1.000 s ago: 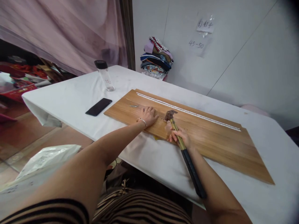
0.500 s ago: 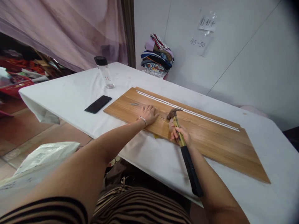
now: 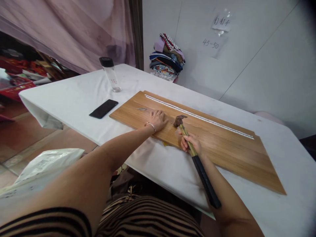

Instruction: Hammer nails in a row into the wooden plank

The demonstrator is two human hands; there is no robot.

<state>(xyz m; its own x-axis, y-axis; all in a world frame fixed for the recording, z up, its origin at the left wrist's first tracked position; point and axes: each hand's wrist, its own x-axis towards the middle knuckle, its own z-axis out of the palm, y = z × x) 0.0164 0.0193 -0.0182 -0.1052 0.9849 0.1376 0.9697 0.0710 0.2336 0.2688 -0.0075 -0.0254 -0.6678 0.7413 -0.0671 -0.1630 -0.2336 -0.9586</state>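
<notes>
My right hand [image 3: 191,144] is wrapped round the yellow part of a claw hammer [image 3: 203,179], whose black grip stretches back along my forearm. Its rusty brown head is low over a wooden board [image 3: 229,148], just right of my left hand; whether it touches the wood I cannot tell. My left hand [image 3: 158,119], with a bracelet at the wrist, lies flat on the board, fingers extended. A few thin metal nails [image 3: 142,109] rest on the wood beyond it. Two white strips [image 3: 197,116] run along the board's far side.
The board lies on a white-covered table [image 3: 66,95]. Left of it are a black phone [image 3: 103,109] and a clear bottle [image 3: 112,77] with a black lid. Folded clothes [image 3: 168,57] are stacked by the wall, and a white plastic bag [image 3: 49,164] is at lower left.
The hammer head has moved left and down towards the board beside my left hand, while the handle's end has swung right. My left hand has stayed on the board.
</notes>
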